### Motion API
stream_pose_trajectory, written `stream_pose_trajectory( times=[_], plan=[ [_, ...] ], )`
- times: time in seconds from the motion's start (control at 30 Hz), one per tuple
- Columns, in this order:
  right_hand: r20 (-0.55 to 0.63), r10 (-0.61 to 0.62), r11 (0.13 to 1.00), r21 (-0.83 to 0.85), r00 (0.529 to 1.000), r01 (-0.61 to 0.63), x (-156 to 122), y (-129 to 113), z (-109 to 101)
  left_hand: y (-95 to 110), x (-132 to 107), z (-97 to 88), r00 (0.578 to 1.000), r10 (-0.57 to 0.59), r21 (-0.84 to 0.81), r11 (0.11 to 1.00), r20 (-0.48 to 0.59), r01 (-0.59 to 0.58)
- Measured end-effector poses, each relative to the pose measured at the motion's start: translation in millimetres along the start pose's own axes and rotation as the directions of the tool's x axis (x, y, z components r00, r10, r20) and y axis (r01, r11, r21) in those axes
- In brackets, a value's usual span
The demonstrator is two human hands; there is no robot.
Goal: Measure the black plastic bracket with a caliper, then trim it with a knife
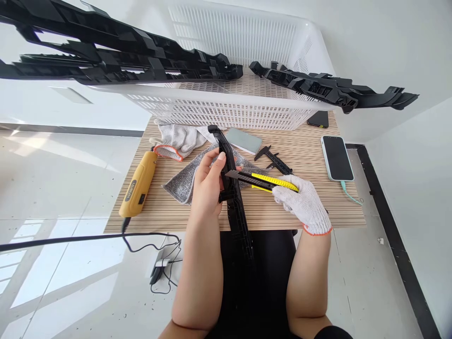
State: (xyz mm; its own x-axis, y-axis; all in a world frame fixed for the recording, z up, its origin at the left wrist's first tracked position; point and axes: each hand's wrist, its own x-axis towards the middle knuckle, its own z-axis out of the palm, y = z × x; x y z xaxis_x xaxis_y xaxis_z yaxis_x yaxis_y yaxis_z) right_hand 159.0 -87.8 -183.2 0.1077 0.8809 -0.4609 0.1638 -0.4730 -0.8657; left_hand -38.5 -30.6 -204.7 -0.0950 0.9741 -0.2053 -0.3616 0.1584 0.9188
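My bare left hand grips a long black plastic part near its upper end, thumb on top. The part slants over the table's front edge, its lower end above my lap. In a white knit glove with orange trim, my right hand is closed around a yellow and black utility knife. The knife's blade is out and points left, its tip at the part beside my left fingers; whether it touches I cannot tell. Under the part lies a grey cloth.
A white plastic basket at the back bears large black plastic parts. On the wood-striped table lie a yellow corded tool, a spare glove, a grey-green flat box, black calipers and a charging phone.
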Motion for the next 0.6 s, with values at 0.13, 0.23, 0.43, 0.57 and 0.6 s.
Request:
stream_pose_trajectory(
  times=[0.13, 0.23, 0.43, 0.57, 0.6],
  plan=[
    [0.003, -0.004, 1.0, 0.011, 1.0, 0.004, -0.3, 0.4, -0.7, 2.5, -1.9, 0.0, 1.0, 0.016, -0.016, 1.0, 0.013, -0.015],
    [-0.009, -0.008, 0.999, 0.035, 1.0, 0.009, 0.1, 0.8, 0.0, 4.2, -4.6, -1.1, 0.997, 0.011, 0.002, 1.0, 0.078, -0.011],
    [-0.096, 0.003, 0.996, 0.092, 0.995, 0.006, 2.6, 1.3, 4.1, -0.1, -11.5, -5.4, 0.92, -0.078, 0.149, 0.989, 0.384, 0.022],
    [-0.104, -0.006, 0.986, 0.164, 0.995, 0.024, 5.1, 3.4, 5.6, -2.1, -12.8, -2.7, 0.926, -0.145, 0.216, 0.974, 0.349, 0.072],
    [-0.108, -0.011, 0.982, 0.184, 0.994, 0.031, 5.5, 4.2, 5.5, -1.8, -12.6, -1.9, 0.934, -0.152, 0.227, 0.971, 0.325, 0.079]
  ],
)
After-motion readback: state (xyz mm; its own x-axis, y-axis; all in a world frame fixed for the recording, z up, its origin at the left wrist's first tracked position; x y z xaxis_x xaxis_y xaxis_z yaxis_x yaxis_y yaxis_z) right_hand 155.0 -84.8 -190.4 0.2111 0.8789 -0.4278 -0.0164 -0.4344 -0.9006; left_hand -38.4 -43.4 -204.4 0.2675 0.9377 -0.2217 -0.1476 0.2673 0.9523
